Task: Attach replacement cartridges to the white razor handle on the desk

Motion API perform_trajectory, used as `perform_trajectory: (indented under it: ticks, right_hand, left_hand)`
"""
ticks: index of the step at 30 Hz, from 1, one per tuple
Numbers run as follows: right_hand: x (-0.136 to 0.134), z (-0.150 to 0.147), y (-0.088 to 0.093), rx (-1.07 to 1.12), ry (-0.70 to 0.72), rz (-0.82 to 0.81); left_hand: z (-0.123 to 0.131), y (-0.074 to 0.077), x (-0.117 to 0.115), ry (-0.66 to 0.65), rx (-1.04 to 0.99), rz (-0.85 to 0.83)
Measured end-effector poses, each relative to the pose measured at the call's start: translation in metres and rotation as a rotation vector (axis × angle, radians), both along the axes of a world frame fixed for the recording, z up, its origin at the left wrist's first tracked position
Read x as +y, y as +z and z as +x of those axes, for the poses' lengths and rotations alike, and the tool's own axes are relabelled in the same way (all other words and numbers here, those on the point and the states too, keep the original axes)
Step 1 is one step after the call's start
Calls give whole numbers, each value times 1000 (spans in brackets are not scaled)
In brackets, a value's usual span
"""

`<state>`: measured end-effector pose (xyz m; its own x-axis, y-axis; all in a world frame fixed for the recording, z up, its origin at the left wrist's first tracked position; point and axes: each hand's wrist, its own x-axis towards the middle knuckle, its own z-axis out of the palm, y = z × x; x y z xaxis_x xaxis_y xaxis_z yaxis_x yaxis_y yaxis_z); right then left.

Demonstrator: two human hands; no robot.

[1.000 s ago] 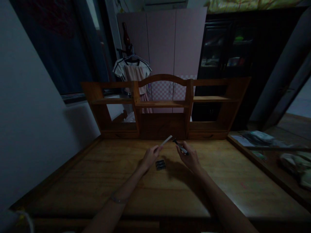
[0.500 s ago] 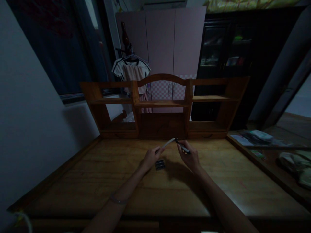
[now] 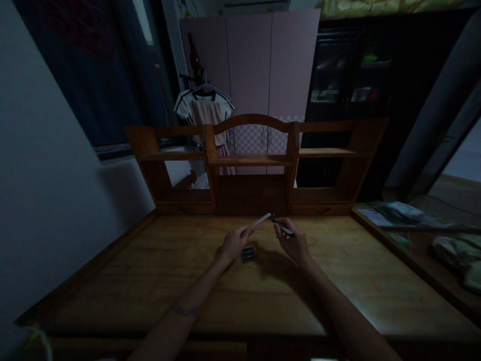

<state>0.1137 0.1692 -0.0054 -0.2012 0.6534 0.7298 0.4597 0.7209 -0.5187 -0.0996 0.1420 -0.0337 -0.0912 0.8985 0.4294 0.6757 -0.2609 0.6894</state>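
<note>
My left hand (image 3: 233, 244) is closed on a slim whitish strip (image 3: 261, 219) that slants up to the right. My right hand (image 3: 295, 244) grips a slender black-and-white pen-like tool (image 3: 286, 231). The tool's dark tip meets, or nearly meets, the strip's far end; the dim light hides whether they touch. Both hands are held over the wooden desk (image 3: 169, 265). Just below and to the right of my left hand lie small dark pieces (image 3: 248, 254) in a stacked row, too dark to name.
A wooden shelf unit (image 3: 251, 160) stands along the desk's back edge. Beyond it are a pink wardrobe (image 3: 248, 65), hanging clothes (image 3: 205, 110) and a dark cabinet (image 3: 345, 80). A raised wooden rim (image 3: 402, 255) borders the right side, with papers and bags past it.
Both hands keep almost the same pose, with the strip and the tool still held end to end. The view has shifted very slightly.
</note>
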Motion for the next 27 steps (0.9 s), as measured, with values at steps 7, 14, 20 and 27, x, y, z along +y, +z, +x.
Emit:
perform_trajectory:
  ticks: [7, 14, 20, 27]
  right_hand:
    - [0, 1, 0, 24, 10, -11]
    - [1, 2, -1, 6, 20, -50]
    - [2, 2, -2, 18, 24, -40]
    - [1, 2, 0, -5, -19, -9]
  left_hand:
    - [-7, -2, 3, -5, -15, 35]
    - [-7, -5, 5, 54, 43, 8]
    - [-6, -2, 3, -13, 6, 32]
    - [-8, -2, 4, 47, 4, -15]
